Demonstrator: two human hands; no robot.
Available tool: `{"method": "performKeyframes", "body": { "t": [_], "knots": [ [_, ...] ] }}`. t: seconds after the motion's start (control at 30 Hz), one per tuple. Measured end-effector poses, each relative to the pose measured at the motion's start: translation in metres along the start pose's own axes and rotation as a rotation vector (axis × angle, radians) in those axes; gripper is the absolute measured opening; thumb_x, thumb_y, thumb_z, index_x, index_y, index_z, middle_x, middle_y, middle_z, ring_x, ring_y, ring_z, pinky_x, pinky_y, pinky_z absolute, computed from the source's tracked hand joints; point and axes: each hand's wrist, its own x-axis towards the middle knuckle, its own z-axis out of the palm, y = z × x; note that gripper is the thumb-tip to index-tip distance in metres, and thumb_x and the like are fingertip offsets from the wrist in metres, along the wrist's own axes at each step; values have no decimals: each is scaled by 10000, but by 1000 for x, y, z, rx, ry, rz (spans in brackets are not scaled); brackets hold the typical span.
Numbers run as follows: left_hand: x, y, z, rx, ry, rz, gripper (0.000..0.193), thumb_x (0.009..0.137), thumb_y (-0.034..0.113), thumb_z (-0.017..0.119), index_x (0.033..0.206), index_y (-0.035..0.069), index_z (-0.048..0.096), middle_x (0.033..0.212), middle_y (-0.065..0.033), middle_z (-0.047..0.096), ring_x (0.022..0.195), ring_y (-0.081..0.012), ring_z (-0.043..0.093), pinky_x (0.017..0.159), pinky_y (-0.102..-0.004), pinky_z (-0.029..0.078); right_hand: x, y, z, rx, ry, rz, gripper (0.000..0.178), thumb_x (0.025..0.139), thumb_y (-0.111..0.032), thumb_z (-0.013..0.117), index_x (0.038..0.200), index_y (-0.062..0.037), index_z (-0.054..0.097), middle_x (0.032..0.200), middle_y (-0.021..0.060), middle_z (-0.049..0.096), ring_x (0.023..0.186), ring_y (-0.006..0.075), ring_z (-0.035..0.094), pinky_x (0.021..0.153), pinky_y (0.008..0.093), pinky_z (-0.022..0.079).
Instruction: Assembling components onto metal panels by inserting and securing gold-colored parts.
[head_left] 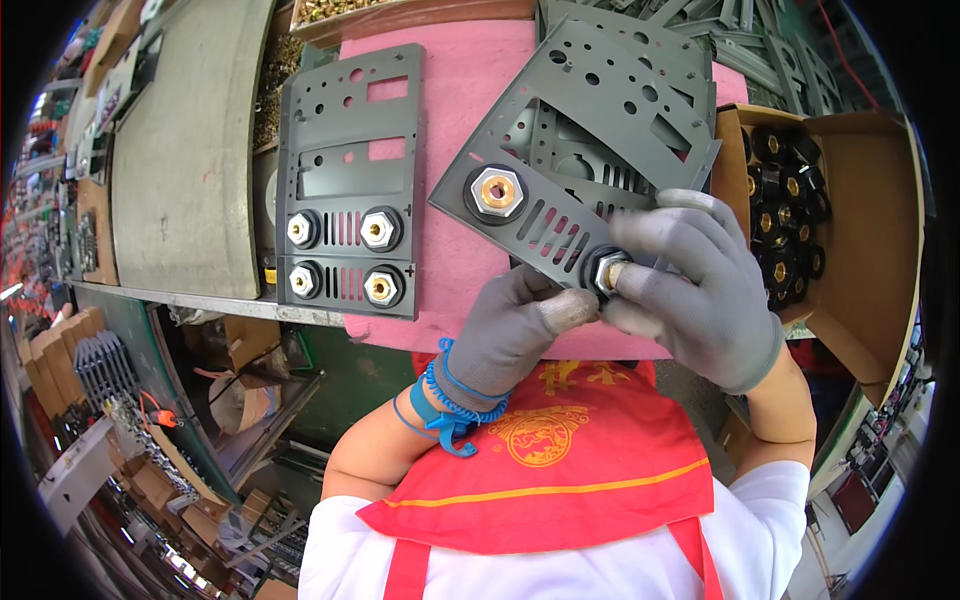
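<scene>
A worker's gloved hands meet at the near edge of a pink mat (470, 100), where a gray metal panel (585, 105) lies askew over its right half; the right hand (700, 290), slightly blurred, has thumb and fingers drawn together around the near fitting (607, 272), a hex nut with a brass center; the left hand (515, 325) is bent at the panel's near edge, thumb just beside that fitting, other fingers partly hidden, so how tightly it grips cannot be told; a second fitting (485, 190) sits on the panel, toward the mat's middle; more gray panels (655, 45) lie beneath, at the mat's far right; overlapping panels (385, 120) with four fittings straddle the mat's left edge; right of the mat, a cardboard box (865, 220) holds black-and-brass parts (785, 215); a flat board (185, 150) lies left of the mat; a red apron (600, 430) shows below it.
</scene>
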Motion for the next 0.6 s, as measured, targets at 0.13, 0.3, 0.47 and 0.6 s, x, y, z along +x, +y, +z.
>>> {"method": "performKeyframes", "body": {
  "t": [0.13,0.3,0.47,0.6],
  "knots": [
    [0,-2,-2,1,3,1,377,911,152,664,1226,-42,593,1167,-96,641,1081,-156,599,975,-314,472,-4,11,-4,2,-72,-96,317,685,-249,775,926,-88,647,999,74,667,924,266,625,897,449,466],
    [1,-1,-2,14,6,-17,377,909,153,664,1229,-33,594,1165,-81,637,1070,-153,597,976,-318,467,-1,2,8,-58,34,-37,280,717,-243,742,927,-92,635,933,34,589,870,245,578,931,432,441],
    [1,-3,-2,21,9,13,392,906,169,669,1239,-23,591,1158,-78,640,1060,-150,597,972,-320,467,-1,1,0,-38,-41,-15,298,716,-260,750,938,-94,641,876,31,556,827,249,560,916,424,442],
    [0,-3,-3,30,32,-19,390,912,182,664,1231,-31,593,1142,-82,646,1044,-149,601,958,-317,473,4,3,-9,54,-68,19,297,730,-251,738,949,-73,645,882,55,582,825,256,576,913,441,451]
  ]
}}
